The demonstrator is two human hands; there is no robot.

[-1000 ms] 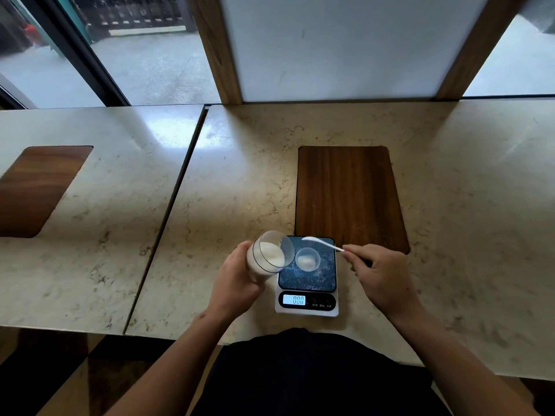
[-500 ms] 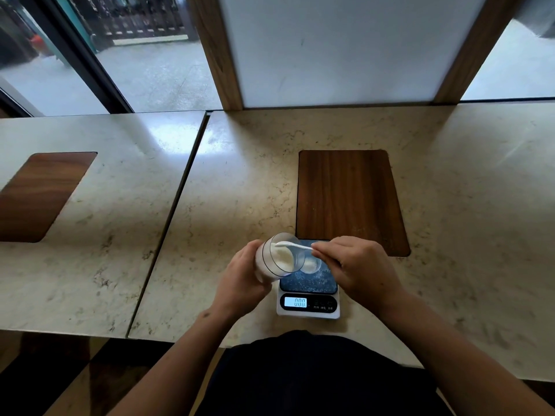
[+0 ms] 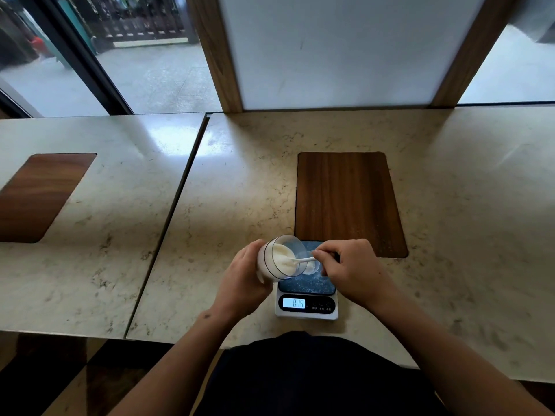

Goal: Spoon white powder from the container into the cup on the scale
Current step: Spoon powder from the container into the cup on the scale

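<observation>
Head view: the left hand (image 3: 240,280) is wrapped around a clear container (image 3: 277,258) of white powder (image 3: 282,256), tilting its mouth toward the scale (image 3: 306,295). The right hand (image 3: 351,268) pinches a white spoon (image 3: 301,260), its bowl inside the container. The small cup (image 3: 312,267) sits on the scale, partly hidden. The display (image 3: 298,302) reads 015.

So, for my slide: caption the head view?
Left hand tilts the powder container while right hand dips the spoon in, beside scale.
</observation>
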